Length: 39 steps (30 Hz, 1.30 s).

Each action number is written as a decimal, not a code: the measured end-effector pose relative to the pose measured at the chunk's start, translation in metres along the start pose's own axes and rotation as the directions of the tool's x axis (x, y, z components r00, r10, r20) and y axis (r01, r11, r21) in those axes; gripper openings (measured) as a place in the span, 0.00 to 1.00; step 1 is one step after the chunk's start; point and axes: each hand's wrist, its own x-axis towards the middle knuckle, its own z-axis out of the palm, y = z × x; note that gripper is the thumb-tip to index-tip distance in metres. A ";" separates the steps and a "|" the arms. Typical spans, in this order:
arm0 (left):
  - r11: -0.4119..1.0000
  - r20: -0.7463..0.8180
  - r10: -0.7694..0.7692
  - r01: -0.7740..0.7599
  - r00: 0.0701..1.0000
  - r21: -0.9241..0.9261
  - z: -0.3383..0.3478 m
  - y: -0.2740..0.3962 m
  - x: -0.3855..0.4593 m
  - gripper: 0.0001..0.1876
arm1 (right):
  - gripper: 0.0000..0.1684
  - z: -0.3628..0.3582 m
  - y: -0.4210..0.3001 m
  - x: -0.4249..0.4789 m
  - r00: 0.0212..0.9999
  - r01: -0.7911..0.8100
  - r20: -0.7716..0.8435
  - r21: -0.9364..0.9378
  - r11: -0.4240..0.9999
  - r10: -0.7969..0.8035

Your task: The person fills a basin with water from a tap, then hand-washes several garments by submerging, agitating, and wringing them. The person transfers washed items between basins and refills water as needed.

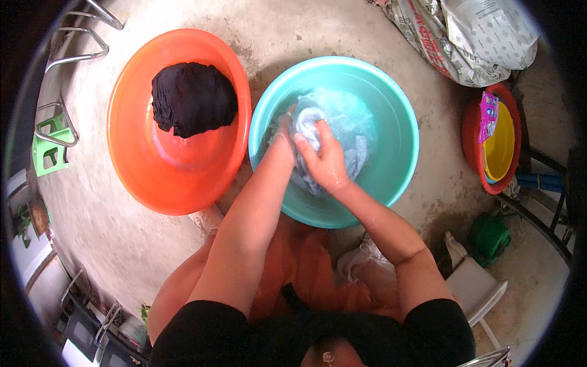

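Observation:
A turquoise plastic basin (394, 183) holds water and a wet light grey-blue cloth (360, 153). My right hand (328, 158) grips a bunched part of the cloth between thumb and fingers, just above the water. At the left side of the bunch, my left hand (285, 128) presses against the cloth; its fingers are partly hidden by cloth and water, so their hold cannot be made out. To the left, beside the turquoise basin, an orange plastic basin (183, 183) holds a bunched black cloth (195, 98).
At the right stand a red basin (472, 137) with a yellow basin (502, 142) and a purple packet (488, 114) in it. Printed sacks (486, 36) lie at the upper right. A green plastic stool (50, 147) is far left, a white chair (477, 284) lower right.

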 end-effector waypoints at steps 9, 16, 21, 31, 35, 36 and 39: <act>-0.443 0.181 0.477 0.057 0.860 0.895 0.063 -0.028 -0.066 0.33 | 0.25 -0.102 0.061 0.061 0.986 0.164 0.150 -0.807 0.567 -0.072; -0.856 0.186 0.286 0.164 0.940 0.490 0.046 -0.071 -0.076 0.67 | 0.45 -0.056 0.072 0.025 0.916 0.303 0.377 -0.874 0.380 0.138; -0.913 0.336 0.273 0.133 0.902 0.385 0.014 -0.079 -0.033 0.61 | 0.46 -0.026 0.171 0.034 0.846 0.311 0.421 -0.889 0.337 0.327; -0.924 0.123 -0.123 -0.160 0.985 0.349 0.035 -0.019 -0.013 0.36 | 0.41 -0.072 0.058 0.047 0.910 0.149 0.354 -0.764 0.627 0.216; -0.719 0.475 0.028 -0.313 0.880 0.621 0.017 0.013 -0.025 0.19 | 0.50 -0.082 0.090 0.029 0.970 0.085 0.229 -0.623 0.778 0.077; -0.645 0.477 0.149 -0.280 0.866 0.710 0.026 0.004 -0.029 0.14 | 0.51 -0.074 0.096 0.021 0.976 -0.057 0.133 -0.612 0.788 0.173; -0.560 0.479 0.398 -0.206 0.782 0.802 0.050 -0.021 -0.052 0.14 | 0.54 -0.056 0.126 0.006 0.961 -0.262 -0.069 -0.540 0.800 0.268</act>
